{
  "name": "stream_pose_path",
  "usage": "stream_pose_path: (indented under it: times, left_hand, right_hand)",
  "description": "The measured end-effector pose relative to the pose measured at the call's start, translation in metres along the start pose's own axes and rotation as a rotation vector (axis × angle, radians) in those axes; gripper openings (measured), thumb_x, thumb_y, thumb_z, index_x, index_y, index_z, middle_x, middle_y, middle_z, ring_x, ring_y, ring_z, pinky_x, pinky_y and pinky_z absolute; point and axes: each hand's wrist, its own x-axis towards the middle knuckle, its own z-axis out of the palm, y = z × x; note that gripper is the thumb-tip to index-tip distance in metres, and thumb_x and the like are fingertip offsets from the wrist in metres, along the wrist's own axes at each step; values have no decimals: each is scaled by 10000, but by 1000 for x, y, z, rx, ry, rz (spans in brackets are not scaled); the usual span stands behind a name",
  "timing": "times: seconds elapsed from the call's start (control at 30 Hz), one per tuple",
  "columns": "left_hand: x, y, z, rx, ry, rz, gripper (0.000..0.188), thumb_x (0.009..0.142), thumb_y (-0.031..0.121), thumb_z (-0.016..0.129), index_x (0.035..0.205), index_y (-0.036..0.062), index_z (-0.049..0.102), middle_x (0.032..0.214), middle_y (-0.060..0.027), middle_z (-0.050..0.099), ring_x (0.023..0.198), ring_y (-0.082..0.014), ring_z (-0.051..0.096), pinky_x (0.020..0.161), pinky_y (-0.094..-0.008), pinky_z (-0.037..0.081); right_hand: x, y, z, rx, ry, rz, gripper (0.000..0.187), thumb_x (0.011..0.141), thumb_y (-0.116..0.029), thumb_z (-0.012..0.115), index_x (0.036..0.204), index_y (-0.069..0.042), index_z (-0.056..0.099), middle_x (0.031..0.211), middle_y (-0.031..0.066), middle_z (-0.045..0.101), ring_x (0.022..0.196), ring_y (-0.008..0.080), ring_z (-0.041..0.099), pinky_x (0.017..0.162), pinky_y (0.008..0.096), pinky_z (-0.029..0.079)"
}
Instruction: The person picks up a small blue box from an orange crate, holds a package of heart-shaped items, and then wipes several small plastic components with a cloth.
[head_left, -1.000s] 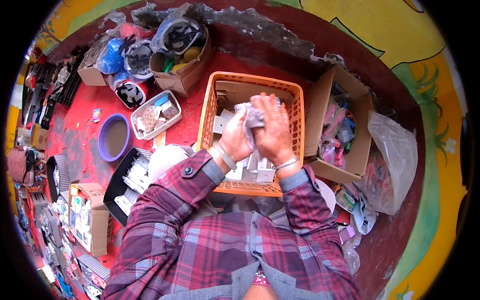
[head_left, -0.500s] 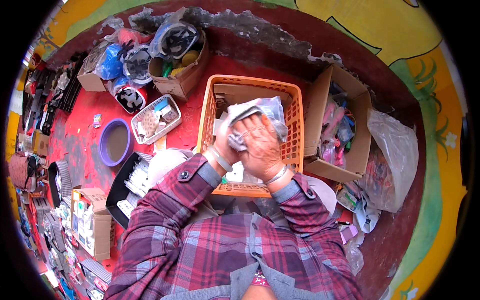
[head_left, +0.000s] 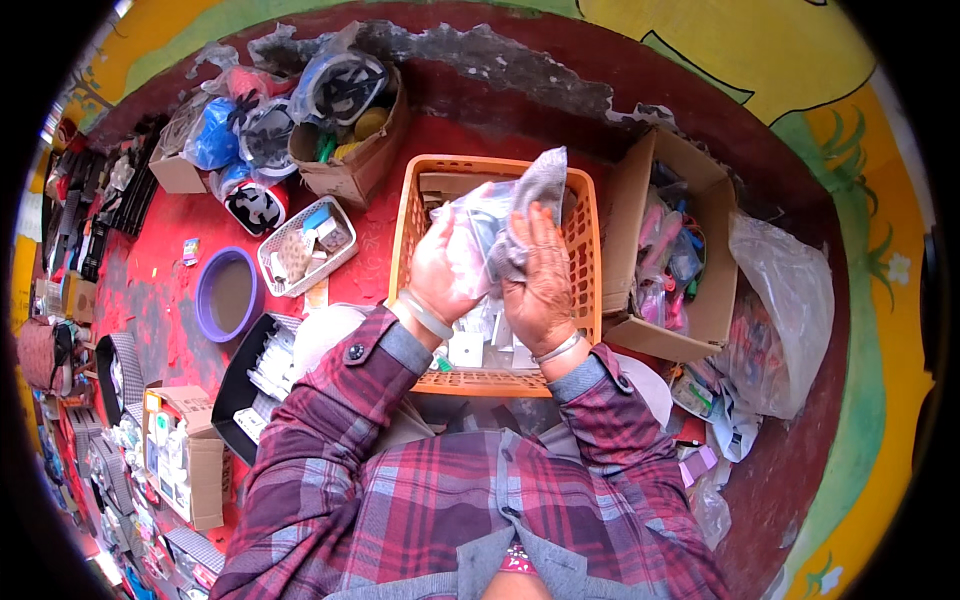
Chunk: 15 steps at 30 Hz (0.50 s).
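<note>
Above an orange plastic basket (head_left: 597,240), both my hands are close together. My left hand (head_left: 438,272) is closed round a clear plastic packet (head_left: 484,215) whose contents I cannot make out. A grey cloth (head_left: 543,182) is in my right hand (head_left: 541,290), pressed by the fingers against the packet's right side, its upper end sticking up past the fingertips. Below the hands, small white boxes (head_left: 466,350) lie in the basket.
Right of the basket stands a cardboard box (head_left: 622,335) of bagged goods, with a plastic sack (head_left: 785,300) beyond. To the left are a white tray (head_left: 305,280), a purple basin (head_left: 203,300) and a black bin (head_left: 232,410). Bagged helmets (head_left: 345,85) sit at the back left.
My hands have moved apart from lying one over the other. The packet now shows in my left hand, and the cloth has come up along its right side.
</note>
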Motion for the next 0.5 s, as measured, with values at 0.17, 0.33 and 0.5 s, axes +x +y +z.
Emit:
stream_pose_path:
  times: [0.17, 0.33, 0.5]
  left_hand:
    - [-8, -21, -24, 111, 87, -46, 414, 985, 320, 314, 1274, 63, 461, 1278, -101, 514, 1173, -231, 497, 1028, -388, 371]
    - [-8, -13, -7, 119, -27, -151, 518, 988, 384, 250, 1369, 46, 346, 1368, -128, 421, 1249, -275, 417, 1068, -427, 302]
    - [1, 3, 4, 60, 32, 13, 518, 986, 403, 249, 1337, 49, 392, 1311, -138, 477, 1177, -247, 491, 1019, -381, 377]
  right_hand:
    - [13, -1, -3, -141, -73, -101, 518, 800, -231, 534, 1301, -115, 480, 1373, 161, 415, 1285, 326, 370, 1080, 444, 234]
    - [15, 36, -1, 251, 105, 226, 420, 914, -249, 472, 1302, -87, 473, 1342, 172, 450, 1293, 335, 365, 1086, 416, 243]
    - [-4, 4, 5, -32, -62, -38, 542, 845, -226, 513, 1367, -119, 408, 1464, 168, 268, 1369, 337, 216, 1120, 435, 137]
